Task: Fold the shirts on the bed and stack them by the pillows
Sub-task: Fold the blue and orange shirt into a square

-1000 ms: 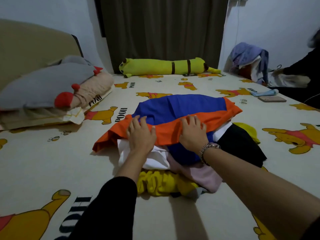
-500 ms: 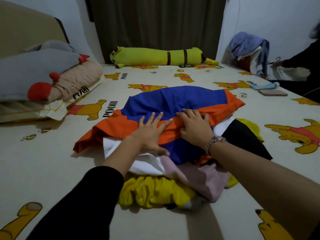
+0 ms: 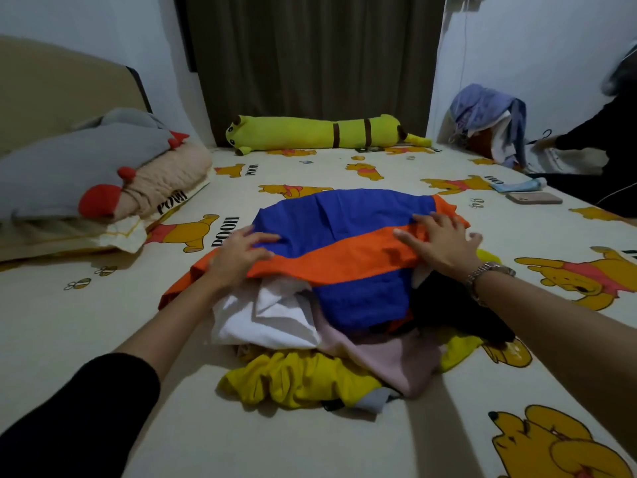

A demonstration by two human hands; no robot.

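the left hand (image 3: 238, 251) lies flat with fingers spread on the left edge of the blue and orange striped cloth shirt (image 3: 348, 243), and the right hand (image 3: 439, 241), a metal watch (image 3: 489, 270) at its wrist, lies just as flat and open on the shirt's right edge. neither pinches the cloth; both press down on it, which looks like smoothing the shirt wide so it can be folded cleanly.

that shirt sits on top of a loose heap in the middle of the bed (image 3: 86, 322), so the surface under it is lumpy: a crumpled white cloth garment (image 3: 265, 319) pokes out below the left hand, a pale pink one (image 3: 386, 357) and a rumpled yellow one (image 3: 296, 381) lie nearer, and a black one (image 3: 455, 312) sits under the right forearm. none of these looks folded, so i'd say the job is at its start.

the stacked grey and beige pillows (image 3: 96, 177), where the folded stack should go, lie well off to the left by the headboard. a long yellow-green plush bolster (image 3: 310, 134) rests along the far edge, and a phone (image 3: 534, 197) lies near the right side.
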